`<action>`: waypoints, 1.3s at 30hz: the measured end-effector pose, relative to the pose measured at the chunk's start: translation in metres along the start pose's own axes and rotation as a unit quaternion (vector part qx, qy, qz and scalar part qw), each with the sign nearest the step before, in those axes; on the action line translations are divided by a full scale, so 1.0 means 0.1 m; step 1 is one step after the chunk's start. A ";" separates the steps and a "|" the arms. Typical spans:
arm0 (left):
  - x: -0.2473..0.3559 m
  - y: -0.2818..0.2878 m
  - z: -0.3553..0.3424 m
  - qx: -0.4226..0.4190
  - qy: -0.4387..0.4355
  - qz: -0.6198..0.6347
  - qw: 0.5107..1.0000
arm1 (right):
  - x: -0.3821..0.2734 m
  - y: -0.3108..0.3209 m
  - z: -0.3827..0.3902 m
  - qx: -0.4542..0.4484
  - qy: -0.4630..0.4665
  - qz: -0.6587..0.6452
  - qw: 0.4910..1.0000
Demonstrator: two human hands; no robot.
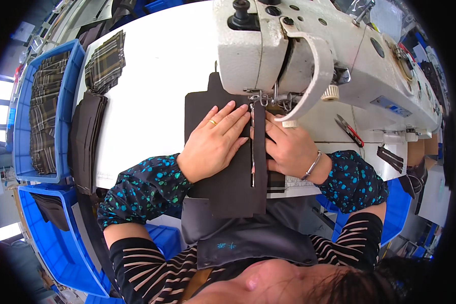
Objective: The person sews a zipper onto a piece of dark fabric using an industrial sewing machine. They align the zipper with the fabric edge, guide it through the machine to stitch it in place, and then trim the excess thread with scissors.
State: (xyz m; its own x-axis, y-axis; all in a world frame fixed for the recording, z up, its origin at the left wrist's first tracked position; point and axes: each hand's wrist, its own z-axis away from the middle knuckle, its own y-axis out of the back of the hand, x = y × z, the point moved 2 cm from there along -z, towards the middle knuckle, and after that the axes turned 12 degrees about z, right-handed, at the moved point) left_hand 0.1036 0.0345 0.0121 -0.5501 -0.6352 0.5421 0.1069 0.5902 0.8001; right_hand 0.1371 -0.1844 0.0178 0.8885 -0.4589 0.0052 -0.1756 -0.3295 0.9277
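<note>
A dark brown fabric panel (207, 197) lies under the presser foot (261, 99) of a white sewing machine (243, 55), with a metal zipper (253, 167) running lengthwise beside a dark strip. My left hand (215, 139) lies open on the panel, fingers extended toward the foot, left of the zipper. My right hand (283, 147) grips the fabric strip at the zipper's right, fingers bent and their tips partly hidden by it. A piece of plaid fabric (276, 181) shows beneath, near my right thumb.
Plaid pieces fill a blue bin (21, 126) at the left, beside plaid (104, 61) and dark stacks (86, 142) on the white table (152, 55). A lower blue bin (66, 253) holds dark pieces. Red-handled snips (354, 137) and short dark pieces (390, 159) lie at the right.
</note>
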 end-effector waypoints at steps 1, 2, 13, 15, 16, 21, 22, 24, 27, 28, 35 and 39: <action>0.00 0.00 0.00 0.000 0.000 0.000 1.000 | 0.00 0.00 0.00 0.000 -0.001 -0.001 1.000; 0.00 0.01 0.00 -0.003 0.000 -0.002 1.000 | -0.01 0.00 0.00 -0.001 -0.002 -0.002 1.000; 0.01 0.02 0.01 -0.014 0.000 -0.035 0.999 | 0.00 -0.01 0.02 -0.014 0.000 0.004 1.000; 0.01 0.02 0.00 -0.015 -0.002 -0.039 0.999 | 0.00 -0.01 0.02 -0.014 -0.001 0.000 1.000; 0.01 0.02 0.00 -0.015 -0.003 -0.040 0.999 | 0.00 -0.01 0.02 -0.014 -0.001 -0.001 1.000; 0.03 0.03 -0.03 -0.019 -0.006 -0.065 0.998 | 0.01 -0.02 0.04 -0.023 0.003 0.002 1.000; 0.03 0.03 -0.03 -0.019 -0.006 -0.067 0.998 | 0.01 -0.02 0.03 -0.024 0.002 0.000 1.000; 0.03 0.04 -0.04 -0.015 -0.011 -0.066 0.998 | 0.01 -0.01 0.02 -0.027 0.000 -0.004 1.000; 0.03 0.05 -0.05 -0.014 -0.015 -0.062 0.998 | 0.02 -0.02 0.02 -0.024 0.006 -0.003 1.000; 0.03 0.05 -0.05 -0.014 -0.015 -0.059 0.998 | 0.03 -0.01 0.01 -0.014 0.009 -0.005 1.000; 0.01 0.05 -0.05 -0.023 -0.007 -0.051 0.998 | 0.16 0.12 0.09 0.049 -0.014 0.043 0.998; 0.02 0.05 -0.05 -0.025 -0.005 -0.046 0.999 | 0.16 0.10 0.00 0.104 -0.024 0.075 0.991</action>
State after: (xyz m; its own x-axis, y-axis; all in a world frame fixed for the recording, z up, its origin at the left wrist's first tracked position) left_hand 0.1072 0.0336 0.0183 -0.5684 -0.6798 0.4634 0.0974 0.5037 0.8583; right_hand 0.1498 -0.1952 0.0270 0.8253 -0.5529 0.1146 -0.3923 -0.4156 0.8206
